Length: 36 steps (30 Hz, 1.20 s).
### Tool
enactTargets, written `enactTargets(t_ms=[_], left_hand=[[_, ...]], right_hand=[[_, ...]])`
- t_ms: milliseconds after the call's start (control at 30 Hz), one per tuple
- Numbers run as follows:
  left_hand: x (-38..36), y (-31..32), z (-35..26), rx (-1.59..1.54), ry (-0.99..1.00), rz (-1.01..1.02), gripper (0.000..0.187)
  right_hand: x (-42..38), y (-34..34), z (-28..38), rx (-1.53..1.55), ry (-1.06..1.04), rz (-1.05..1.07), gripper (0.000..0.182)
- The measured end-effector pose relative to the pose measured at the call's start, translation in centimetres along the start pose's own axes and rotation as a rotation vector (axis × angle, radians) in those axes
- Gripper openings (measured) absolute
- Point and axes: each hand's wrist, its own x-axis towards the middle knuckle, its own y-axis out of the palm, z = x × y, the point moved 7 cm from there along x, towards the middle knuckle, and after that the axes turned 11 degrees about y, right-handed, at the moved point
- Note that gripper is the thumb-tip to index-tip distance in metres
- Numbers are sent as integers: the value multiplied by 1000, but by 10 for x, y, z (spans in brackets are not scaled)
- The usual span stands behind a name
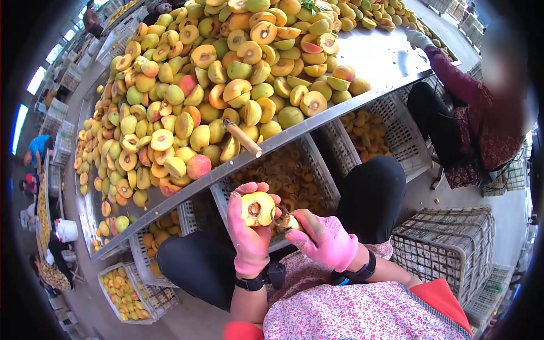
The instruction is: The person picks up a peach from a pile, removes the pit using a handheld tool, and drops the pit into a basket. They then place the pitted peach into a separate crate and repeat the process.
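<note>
Left hand [249, 238] closed round peach half [258, 208], cut face up, just below tabletop [374, 56] edge. Right hand [323, 241] clenched on pitting tool [281, 218]. Fruit prob. soft, juicy, slippery; hold by skin side.

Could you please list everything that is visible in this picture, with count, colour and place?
halved yellow-orange peach with pit: one, held in left hand
small metal pitting tool: one, in right hand
wooden-handled knife: one, at table edge
pile of yellow, green and red peaches: many, on table
long metal table: one, silver, ahead
white plastic crates: several, under table
co-worker in dark red sleeve: one, right
left hand: pink glove
right hand: pink glove
</note>
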Motion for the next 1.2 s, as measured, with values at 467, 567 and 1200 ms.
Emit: enactTargets(t_ms=[467, 567, 1200], left_hand=[[-13, -13, -19, 472, 341, 75, 48], [-16, -20, -16, 411, 350, 4, 48], [-18, -29, -14, 226, 335, -183, 54]], right_hand=[[7, 38, 17, -220, -12, 20, 31], [5, 47, 13, -243, 13, 54, 31], [9, 69, 3, -138, 94, 125, 32]])
